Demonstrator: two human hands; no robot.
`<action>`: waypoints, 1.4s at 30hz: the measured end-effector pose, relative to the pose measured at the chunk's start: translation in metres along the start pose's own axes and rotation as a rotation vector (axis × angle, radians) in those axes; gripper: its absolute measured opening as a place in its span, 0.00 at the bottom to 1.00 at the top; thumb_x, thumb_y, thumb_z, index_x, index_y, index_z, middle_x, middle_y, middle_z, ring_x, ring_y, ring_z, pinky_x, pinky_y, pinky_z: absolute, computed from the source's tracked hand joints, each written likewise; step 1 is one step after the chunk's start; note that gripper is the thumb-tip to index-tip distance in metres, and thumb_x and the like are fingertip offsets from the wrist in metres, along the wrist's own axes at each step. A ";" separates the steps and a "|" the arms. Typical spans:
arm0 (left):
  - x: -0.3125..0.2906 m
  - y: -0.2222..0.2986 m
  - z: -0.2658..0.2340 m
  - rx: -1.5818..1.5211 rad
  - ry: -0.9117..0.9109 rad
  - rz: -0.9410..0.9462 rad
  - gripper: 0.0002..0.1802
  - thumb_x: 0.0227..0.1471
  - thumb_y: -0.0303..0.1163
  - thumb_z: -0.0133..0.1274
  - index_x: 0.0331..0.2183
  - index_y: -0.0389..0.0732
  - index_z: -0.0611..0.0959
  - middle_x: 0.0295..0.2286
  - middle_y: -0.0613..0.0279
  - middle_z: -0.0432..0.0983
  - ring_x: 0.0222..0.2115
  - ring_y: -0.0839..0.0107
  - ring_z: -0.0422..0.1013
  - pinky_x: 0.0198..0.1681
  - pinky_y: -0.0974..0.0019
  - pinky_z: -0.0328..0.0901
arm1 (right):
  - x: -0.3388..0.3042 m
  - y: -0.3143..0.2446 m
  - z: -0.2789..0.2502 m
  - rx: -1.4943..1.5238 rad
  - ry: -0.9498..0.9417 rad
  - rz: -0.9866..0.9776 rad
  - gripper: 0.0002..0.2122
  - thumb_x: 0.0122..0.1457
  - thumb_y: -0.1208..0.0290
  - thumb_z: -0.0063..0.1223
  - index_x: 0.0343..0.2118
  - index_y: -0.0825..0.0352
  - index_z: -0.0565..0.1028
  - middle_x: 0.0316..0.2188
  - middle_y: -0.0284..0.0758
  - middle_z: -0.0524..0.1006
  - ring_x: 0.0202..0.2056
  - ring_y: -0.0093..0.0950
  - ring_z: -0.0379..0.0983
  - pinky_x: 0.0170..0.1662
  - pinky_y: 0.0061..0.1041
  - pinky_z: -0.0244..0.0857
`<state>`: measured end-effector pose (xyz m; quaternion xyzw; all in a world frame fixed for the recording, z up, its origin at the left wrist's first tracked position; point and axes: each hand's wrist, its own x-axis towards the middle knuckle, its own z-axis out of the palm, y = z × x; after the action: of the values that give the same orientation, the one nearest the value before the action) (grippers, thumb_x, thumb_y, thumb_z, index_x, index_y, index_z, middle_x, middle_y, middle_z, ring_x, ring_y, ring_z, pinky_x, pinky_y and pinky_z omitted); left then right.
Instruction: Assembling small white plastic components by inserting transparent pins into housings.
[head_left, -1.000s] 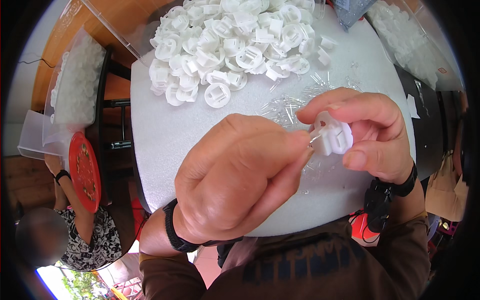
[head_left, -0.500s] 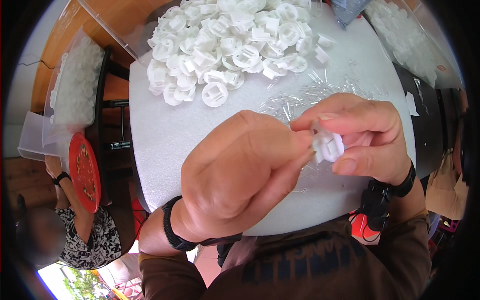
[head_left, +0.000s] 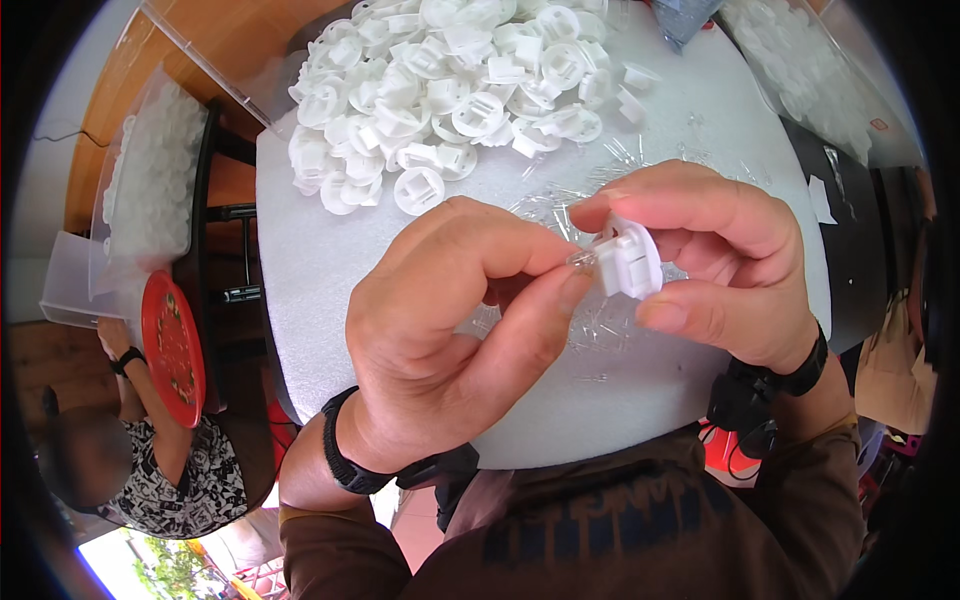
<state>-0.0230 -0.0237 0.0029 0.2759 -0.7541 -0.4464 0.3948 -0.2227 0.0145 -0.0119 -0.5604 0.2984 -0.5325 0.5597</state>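
In my right hand (head_left: 725,265) is a white plastic disc-shaped part (head_left: 630,262) with a boxy block on one face. Thumb and fingers grip it by the rim, the block turned toward my left hand. My left hand (head_left: 465,300) pinches a small clear piece with thin wire legs, like an LED (head_left: 580,259), between thumb and forefinger. That piece is at the block, touching or almost touching it; I cannot tell how far in it sits. Beneath and beyond my hands lie many loose wire-legged clear pieces (head_left: 555,205). A large heap of white disc parts (head_left: 430,90) covers the far side.
A white foam-topped table (head_left: 310,270) carries everything. Clear bags of white parts stand at the left (head_left: 150,190) and far right (head_left: 800,75). A blue-grey bag (head_left: 682,22) lies at the far edge. At left, another person sits by a red tray (head_left: 172,330).
My left hand has turned and drawn back slightly left, bringing the pinched clear piece into sight. The white part in my right hand has tilted and shifted a little left and away.
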 end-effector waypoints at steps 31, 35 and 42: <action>0.004 -0.006 -0.005 0.346 0.027 0.409 0.09 0.39 0.18 0.54 0.28 0.35 0.75 0.22 0.59 0.72 0.20 0.68 0.66 0.23 0.69 0.60 | 0.003 0.001 -0.003 -0.298 -0.103 -0.202 0.19 0.43 0.80 0.57 0.43 0.71 0.72 0.42 0.49 0.71 0.44 0.37 0.68 0.46 0.31 0.62; 0.004 -0.004 -0.001 0.347 0.029 0.379 0.09 0.39 0.18 0.54 0.28 0.35 0.75 0.22 0.59 0.72 0.20 0.68 0.66 0.23 0.69 0.60 | 0.003 0.002 -0.005 -0.304 -0.115 -0.209 0.20 0.43 0.80 0.57 0.43 0.71 0.72 0.42 0.48 0.71 0.44 0.36 0.69 0.46 0.30 0.62; 0.007 0.000 0.000 0.390 0.001 0.316 0.11 0.36 0.17 0.57 0.27 0.35 0.76 0.21 0.59 0.71 0.20 0.64 0.68 0.22 0.68 0.62 | 0.002 0.001 -0.003 -0.284 -0.088 -0.153 0.21 0.43 0.81 0.58 0.45 0.72 0.70 0.41 0.46 0.72 0.43 0.33 0.69 0.46 0.28 0.62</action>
<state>-0.0264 -0.0289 0.0058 0.2259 -0.8597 -0.2251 0.3991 -0.2251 0.0117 -0.0131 -0.6779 0.3022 -0.5009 0.4452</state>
